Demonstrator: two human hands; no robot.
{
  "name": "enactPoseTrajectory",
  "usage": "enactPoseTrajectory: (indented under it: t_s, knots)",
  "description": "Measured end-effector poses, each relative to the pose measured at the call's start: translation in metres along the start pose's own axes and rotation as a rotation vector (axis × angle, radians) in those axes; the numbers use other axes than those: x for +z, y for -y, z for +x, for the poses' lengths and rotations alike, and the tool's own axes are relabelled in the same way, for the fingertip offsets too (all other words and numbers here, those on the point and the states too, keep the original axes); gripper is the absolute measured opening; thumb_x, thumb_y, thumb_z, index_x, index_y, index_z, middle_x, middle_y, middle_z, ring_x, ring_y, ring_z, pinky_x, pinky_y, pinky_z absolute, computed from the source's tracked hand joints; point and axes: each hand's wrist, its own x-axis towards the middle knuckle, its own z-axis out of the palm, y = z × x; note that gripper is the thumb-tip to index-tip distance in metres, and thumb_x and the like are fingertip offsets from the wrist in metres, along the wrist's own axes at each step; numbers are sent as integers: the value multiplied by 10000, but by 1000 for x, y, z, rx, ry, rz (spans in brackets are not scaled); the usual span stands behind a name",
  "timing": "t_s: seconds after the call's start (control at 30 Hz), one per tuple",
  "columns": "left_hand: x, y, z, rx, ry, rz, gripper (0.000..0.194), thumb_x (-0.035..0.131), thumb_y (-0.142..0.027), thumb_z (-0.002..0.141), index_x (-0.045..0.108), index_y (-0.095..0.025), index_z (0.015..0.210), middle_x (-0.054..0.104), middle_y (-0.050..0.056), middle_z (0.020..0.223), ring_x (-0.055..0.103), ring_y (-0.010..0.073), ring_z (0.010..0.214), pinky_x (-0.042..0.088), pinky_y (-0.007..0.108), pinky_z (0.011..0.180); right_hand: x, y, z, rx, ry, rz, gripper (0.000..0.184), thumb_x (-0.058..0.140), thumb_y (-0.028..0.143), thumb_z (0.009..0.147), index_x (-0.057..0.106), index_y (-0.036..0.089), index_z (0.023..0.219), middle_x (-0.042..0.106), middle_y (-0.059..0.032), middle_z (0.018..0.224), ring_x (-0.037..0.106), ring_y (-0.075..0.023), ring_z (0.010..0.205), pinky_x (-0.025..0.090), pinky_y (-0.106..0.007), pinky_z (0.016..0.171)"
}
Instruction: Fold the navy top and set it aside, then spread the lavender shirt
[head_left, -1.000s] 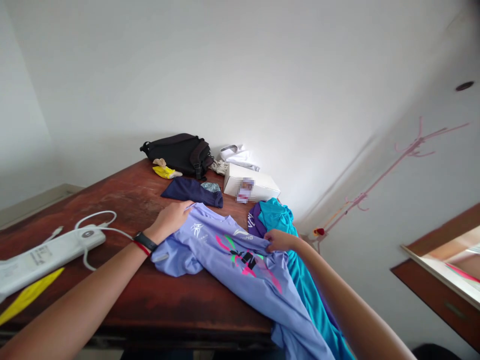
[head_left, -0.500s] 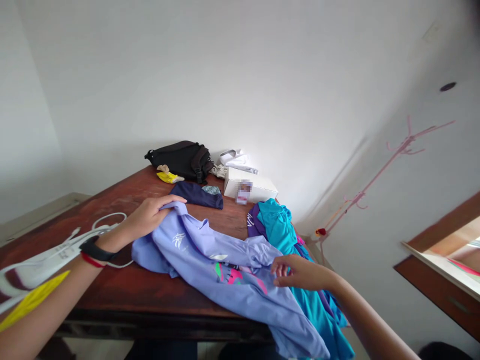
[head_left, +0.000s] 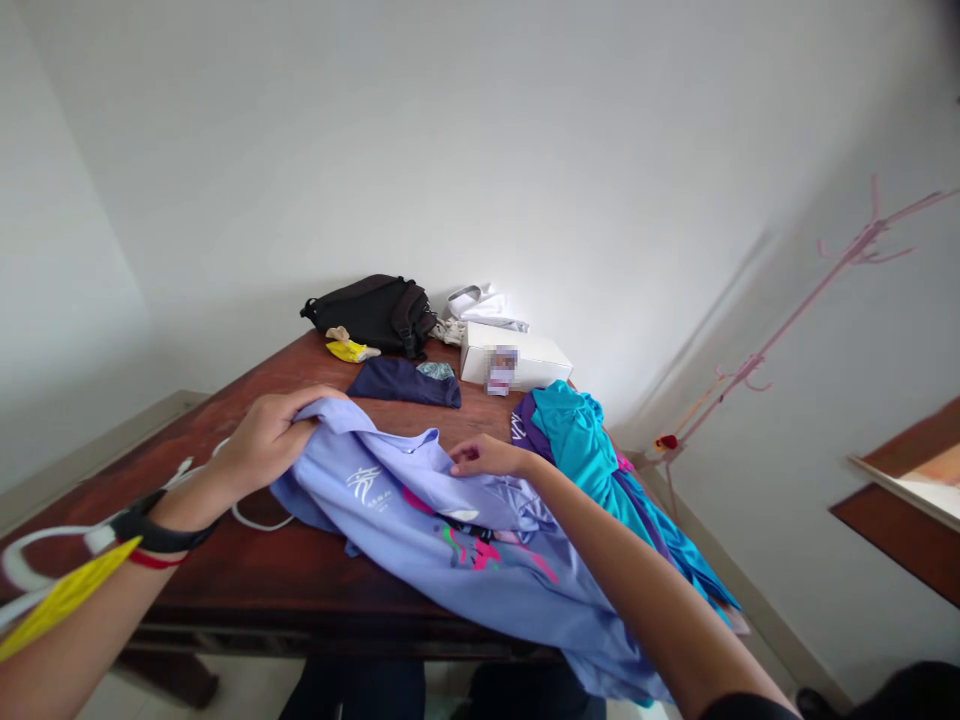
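A lavender T-shirt (head_left: 420,520) with pink and green print lies rumpled on the dark wooden table (head_left: 315,570), its lower part hanging over the near edge. My left hand (head_left: 262,437) grips the shirt's far left shoulder and lifts the cloth a little. My right hand (head_left: 484,459) pinches the fabric near the collar at the shirt's middle. A black band sits on my left wrist. Beside the shirt on the right, a teal garment (head_left: 581,445) lies over a purple one and drapes off the table.
At the back of the table stand a black bag (head_left: 371,312), a white box (head_left: 517,357), a folded navy cloth (head_left: 405,383) and a small yellow item (head_left: 349,349). White cables (head_left: 247,515) and a yellow strip (head_left: 60,600) lie at the left. A pink coat stand (head_left: 787,330) rises at the right.
My left hand dragged the shirt's shoulder leftward and now holds it raised. My right hand let go near the print, swung out, then came back up to the collar area.
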Motion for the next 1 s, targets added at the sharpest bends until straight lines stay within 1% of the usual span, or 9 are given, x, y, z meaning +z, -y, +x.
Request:
enactPoseTrajectory:
  t_s: [0.1,0.27,0.4,0.47,0.6,0.7,0.8,0.9,1.0]
  knots:
    - [-4,10,-2,-64,-64,34,385,430,-330,840,711,-165,1044,753,31,1086,655,237,1012,472,280,959,-5,-2,-12,0,-69,39,449,669,588,822,715,145,877,661,-10,683,591,-142,617,506,-271,614]
    - [-2,25,-2,-194,-137,147,400,443,-404,885,708,-148,1042,763,34,1015,655,239,942,488,281,902,-31,19,-71,-212,-635,4,412,557,606,903,579,196,865,638,-53,912,590,-179,827,513,-300,749]
    - [17,26,-15,-168,35,111,400,492,-424,904,687,-171,1144,740,61,1161,659,262,1077,471,304,973,-31,36,-140,-205,-869,-30,356,450,575,980,489,230,896,485,9,744,479,-150,666,449,-265,615]
    - [33,26,-31,-155,150,64,371,476,-407,922,688,-205,1150,745,51,1153,676,259,1075,484,312,973,-17,35,-171,-167,-910,-143,325,435,532,1002,502,229,909,474,5,751,446,-151,652,420,-267,601]
    - [68,36,-78,-168,261,14,334,455,-389,925,700,-240,1096,754,50,1126,704,265,1046,525,338,955,25,15,-211,-39,-829,-243,305,403,484,1021,534,230,916,555,-32,839,515,-189,751,459,-305,691]
    - [84,49,-108,-144,168,53,296,496,-356,876,712,-250,1048,742,66,1149,683,286,1103,513,393,1009,54,-5,-225,34,-772,-226,319,380,475,1027,537,231,893,576,-41,865,540,-204,790,476,-329,747]
    - [85,51,-126,-130,66,59,258,519,-382,869,712,-262,992,738,71,1124,678,297,1108,522,423,1010,72,-21,-232,87,-826,-183,319,382,490,1022,528,237,894,558,-32,841,530,-203,775,474,-326,734]
    - [76,39,-136,-149,-20,14,286,489,-415,908,693,-271,1049,726,61,1172,664,287,1152,518,416,1032,82,-26,-239,125,-921,-132,324,385,519,1014,519,242,912,485,-7,761,469,-188,686,440,-302,633]
    - [66,19,-144,-187,-88,13,360,426,-454,946,667,-314,1174,728,22,1200,655,272,1182,525,398,1034,91,-14,-246,161,-912,-50,327,375,542,1011,504,251,932,388,22,699,374,-169,600,381,-282,548]
